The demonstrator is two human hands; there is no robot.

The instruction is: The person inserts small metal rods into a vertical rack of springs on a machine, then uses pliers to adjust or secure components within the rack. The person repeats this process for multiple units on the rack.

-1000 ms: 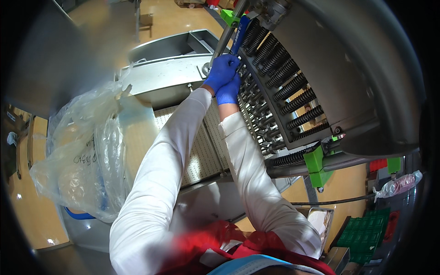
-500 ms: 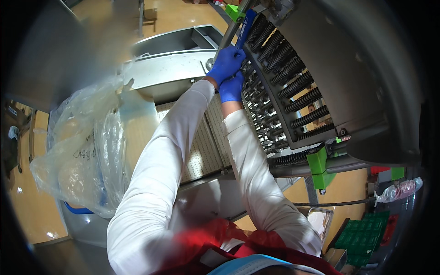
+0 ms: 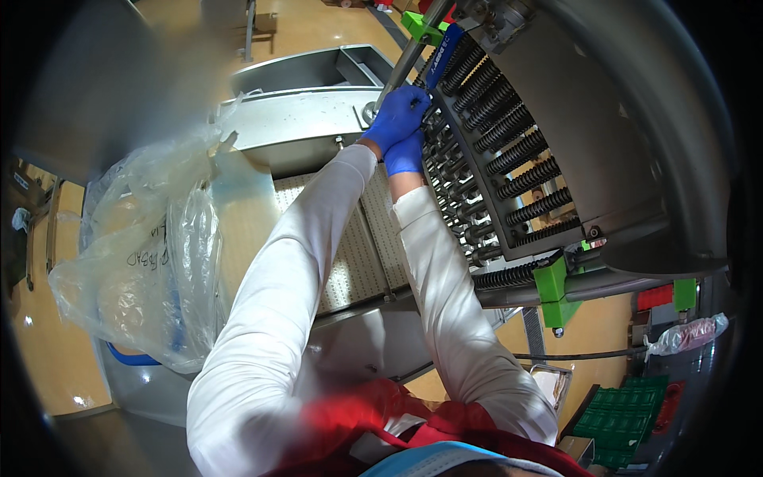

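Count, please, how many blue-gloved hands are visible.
2: the left hand, beside the slanted metal post; the right hand, lower in view, partly hidden behind it.

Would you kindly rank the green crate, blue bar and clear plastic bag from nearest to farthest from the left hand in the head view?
From the left hand:
1. Blue bar, just above it.
2. Clear plastic bag, off to its left.
3. Green crate, far lower right.
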